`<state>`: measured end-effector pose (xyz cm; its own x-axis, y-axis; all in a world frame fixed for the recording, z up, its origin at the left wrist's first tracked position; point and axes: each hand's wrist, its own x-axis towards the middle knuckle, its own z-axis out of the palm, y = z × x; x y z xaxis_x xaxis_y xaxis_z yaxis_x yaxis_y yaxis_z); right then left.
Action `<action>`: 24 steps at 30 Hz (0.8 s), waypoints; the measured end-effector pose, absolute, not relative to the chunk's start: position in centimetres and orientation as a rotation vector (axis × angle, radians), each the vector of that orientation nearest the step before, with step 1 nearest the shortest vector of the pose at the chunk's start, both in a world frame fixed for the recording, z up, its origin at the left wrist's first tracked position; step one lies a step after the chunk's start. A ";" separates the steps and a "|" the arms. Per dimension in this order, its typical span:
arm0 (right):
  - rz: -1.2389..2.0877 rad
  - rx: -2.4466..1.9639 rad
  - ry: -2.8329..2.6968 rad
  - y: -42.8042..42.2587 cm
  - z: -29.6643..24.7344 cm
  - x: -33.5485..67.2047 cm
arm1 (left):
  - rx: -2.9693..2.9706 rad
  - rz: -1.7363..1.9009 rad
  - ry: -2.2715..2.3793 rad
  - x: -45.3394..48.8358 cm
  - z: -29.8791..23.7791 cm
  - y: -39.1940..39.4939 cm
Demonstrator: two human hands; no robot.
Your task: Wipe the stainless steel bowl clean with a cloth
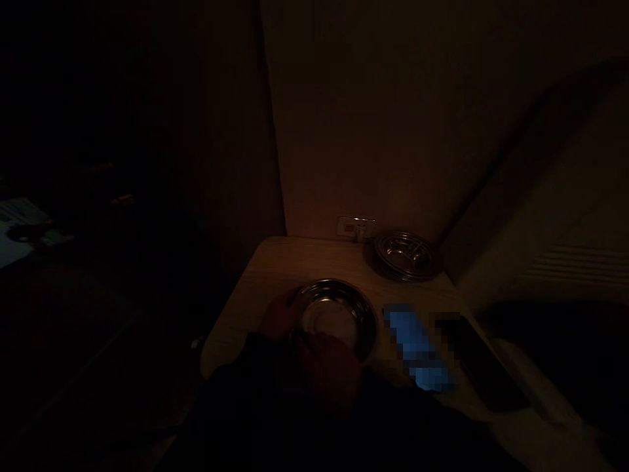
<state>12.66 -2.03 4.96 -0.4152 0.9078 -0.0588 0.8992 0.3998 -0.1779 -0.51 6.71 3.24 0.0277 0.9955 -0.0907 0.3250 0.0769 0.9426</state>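
Observation:
The scene is very dark. A shiny round steel bowl [366, 328] sits on a small wooden table, its bottom pale and dimly lit. My left hand [280, 316] is at the bowl's left rim, with its fingers closed against the edge. Over the near side of the bowl is my right hand [334, 367], its fingers curled together near the front rim. Whatever the right hand may hold is lost in the dark. Both dark sleeves merge with the shadow below.
Stacked steel dishes [405, 255] stand at the table's back right corner, near a wall socket [356, 227] with a plug in it. A lit phone [417, 347], blurred out, lies right of the bowl. Beside it is a dark flat object [484, 364]. The tabletop [236, 314] has a rounded left edge.

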 end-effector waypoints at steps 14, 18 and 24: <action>0.014 -1.448 -2.713 -2.3 4.1 15.3 | 1.361 0.938 1.497 0.0 3.4 2.5; 0.054 -1.554 -2.597 -2.0 4.1 12.6 | 1.309 0.901 1.672 -0.5 3.1 1.4; 0.110 -1.230 -2.797 -2.7 5.3 18.1 | 1.433 0.907 1.499 -1.9 3.1 4.2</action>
<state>18.10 -2.67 5.31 -0.6735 0.7377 0.0478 0.7316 0.6744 -0.0995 -1.89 4.17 3.05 0.0184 0.9954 -0.0943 0.3783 0.0804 0.9222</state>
